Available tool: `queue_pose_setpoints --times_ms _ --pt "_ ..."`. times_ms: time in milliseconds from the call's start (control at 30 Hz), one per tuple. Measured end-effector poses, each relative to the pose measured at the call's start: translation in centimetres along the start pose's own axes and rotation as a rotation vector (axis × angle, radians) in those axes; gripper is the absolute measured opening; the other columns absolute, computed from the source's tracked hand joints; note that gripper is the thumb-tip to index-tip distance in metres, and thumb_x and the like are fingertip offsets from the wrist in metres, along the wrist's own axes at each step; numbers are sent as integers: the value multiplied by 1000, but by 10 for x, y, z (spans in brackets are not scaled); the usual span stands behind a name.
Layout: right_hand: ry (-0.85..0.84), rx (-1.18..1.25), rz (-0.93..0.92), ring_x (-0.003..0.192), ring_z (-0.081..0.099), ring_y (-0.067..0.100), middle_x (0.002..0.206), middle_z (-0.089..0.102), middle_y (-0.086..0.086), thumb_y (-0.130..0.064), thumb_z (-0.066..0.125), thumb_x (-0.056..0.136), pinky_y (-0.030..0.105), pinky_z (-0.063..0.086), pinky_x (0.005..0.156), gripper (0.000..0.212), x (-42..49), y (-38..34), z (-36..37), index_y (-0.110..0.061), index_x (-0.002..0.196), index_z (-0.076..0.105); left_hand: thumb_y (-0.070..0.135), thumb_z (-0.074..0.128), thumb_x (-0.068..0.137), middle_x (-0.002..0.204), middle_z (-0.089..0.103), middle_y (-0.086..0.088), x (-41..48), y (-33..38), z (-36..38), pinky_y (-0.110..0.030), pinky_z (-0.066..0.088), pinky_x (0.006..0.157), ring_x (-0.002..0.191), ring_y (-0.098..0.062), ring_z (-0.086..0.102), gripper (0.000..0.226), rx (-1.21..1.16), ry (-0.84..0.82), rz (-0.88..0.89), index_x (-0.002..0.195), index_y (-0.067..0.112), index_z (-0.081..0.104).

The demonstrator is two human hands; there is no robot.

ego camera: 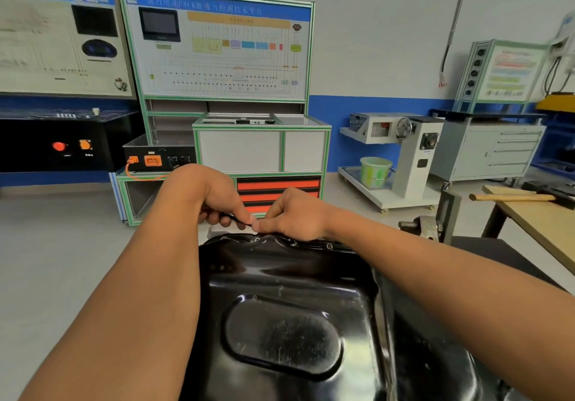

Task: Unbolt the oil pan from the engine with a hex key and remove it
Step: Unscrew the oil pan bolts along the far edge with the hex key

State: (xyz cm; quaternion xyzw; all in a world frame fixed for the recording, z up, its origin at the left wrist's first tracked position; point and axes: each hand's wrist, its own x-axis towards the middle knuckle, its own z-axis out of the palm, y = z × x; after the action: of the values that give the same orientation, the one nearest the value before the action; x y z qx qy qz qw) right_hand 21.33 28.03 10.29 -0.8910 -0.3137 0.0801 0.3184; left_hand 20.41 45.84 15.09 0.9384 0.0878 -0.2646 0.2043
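Right below the camera sits the black pan (pixel 280 291), bottom side up, its glossy face with an oval raised panel filling the lower middle of the view. Its far rim runs under the hands, and two bolts (pixel 329 246) show on that rim just right of the right hand. The thin black hex key (pixel 238 219) lies across the gap between the hands, just above the far rim. The left hand (pixel 211 195) has its fingers curled round one end of the key. The right hand (pixel 294 215) pinches the other end between thumb and fingertips, low against the rim; the key's tip is hidden there, so whether it sits in a bolt cannot be told. Both forearms reach over the pan, one along each side. Off to the right stands a wooden table (pixel 535 223) with a hammer (pixel 513 197) on it. Behind the hands are orange drawers (pixel 277 186), a green-framed board (pixel 217 49) and, further right, a green bucket (pixel 375 170).
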Motion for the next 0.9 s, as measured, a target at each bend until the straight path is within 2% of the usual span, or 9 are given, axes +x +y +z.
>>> queue_pose_setpoints --times_ms 100,200,300,400,467,533,633,767,900 --pt "-7 -29 -8 42 46 0 41 52 -15 -31 75 88 15 40 52 41 4 -6 1 -26 48 67 41 70 90 55 48 7 1 -1 0 -18 25 43 47 -7 35 25 -5 -11 15 86 17 71" --pt "-50 -41 -21 61 53 2 62 65 -9 -30 77 86 22 46 69 16 5 -8 -1 -17 76 80 44 69 90 53 53 7 2 -2 -1 -16 23 41 41 -4 41 28 -2 -12 16 78 18 68" --pt "-84 -49 -34 67 53 7 69 63 -1 -30 74 90 25 45 74 24 4 -8 -4 -7 84 78 44 69 90 54 54 6 2 -3 -1 -16 24 41 41 -4 42 28 -34 -19 12 81 18 64" --pt "-114 -48 -41 56 43 10 59 47 1 -34 65 96 21 40 61 39 2 -7 -5 1 79 67 35 67 93 55 51 5 3 -4 0 -17 26 44 44 -6 39 21 -71 1 86 89 15 63" --pt "-127 -33 -32 45 37 7 51 40 -3 -37 58 100 13 35 50 43 1 -7 -4 -5 72 60 29 67 93 55 50 5 2 -5 0 -18 27 45 45 -7 37 16 -97 22 144 89 14 63" --pt "-114 -43 -36 37 37 4 46 41 -6 -38 54 102 10 34 44 47 2 -9 -5 -12 63 57 26 70 90 55 50 4 2 -8 0 -18 30 45 47 -8 37 15 -142 62 209 84 13 65" --pt "-29 -81 -70 37 39 3 45 48 -6 -35 58 100 19 36 50 49 2 -9 -11 -20 53 55 21 77 85 65 54 -1 7 -5 0 -20 37 46 52 -10 43 15 -336 225 346 93 8 73" --pt "102 16 -37 32 38 4 43 56 -5 -29 63 98 11 32 40 47 -12 7 -15 -11 55 59 7 78 82 74 67 -8 18 16 6 -20 51 46 52 -10 58 19 -699 408 518 99 3 69" --pt "285 87 45 30 38 4 40 58 -6 -26 61 99 12 30 37 45 -27 26 -10 -12 56 57 8 74 88 75 72 -9 26 44 18 -20 52 48 51 -6 63 9 -610 479 639 95 2 72"
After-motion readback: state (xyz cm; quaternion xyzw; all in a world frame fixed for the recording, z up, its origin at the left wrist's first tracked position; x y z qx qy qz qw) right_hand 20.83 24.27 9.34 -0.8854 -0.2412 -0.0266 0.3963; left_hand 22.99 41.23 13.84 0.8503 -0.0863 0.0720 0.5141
